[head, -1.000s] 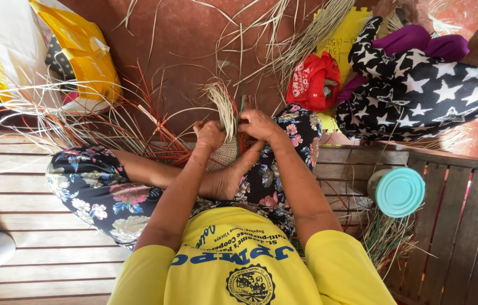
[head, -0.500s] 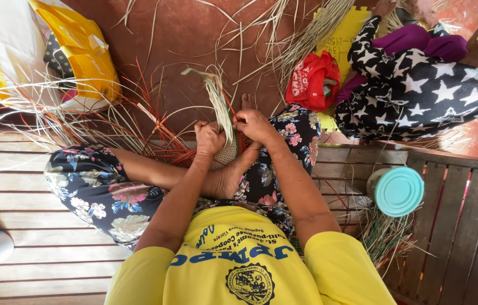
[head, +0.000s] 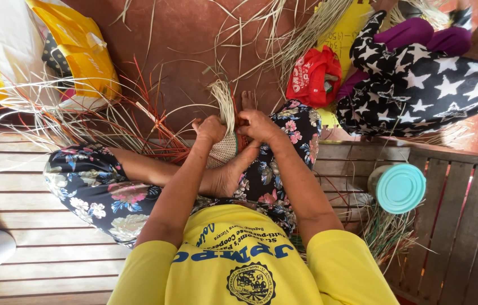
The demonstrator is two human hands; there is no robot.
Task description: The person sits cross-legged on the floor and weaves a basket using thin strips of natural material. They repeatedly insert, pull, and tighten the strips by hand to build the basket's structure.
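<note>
Yellow-and-white plastic bag point(head: 52, 51) top left; crumpled red bag point(head: 313, 76) and yellow sheet point(head: 343, 28) top centre-right.

Head-worn camera looks straight down, close over lap and wooden slat floor point(head: 35, 197).

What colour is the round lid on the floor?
The round lid is turquoise, seen in the head view.

Home weaving spot: strewn straw strips point(head: 261, 39)
</note>
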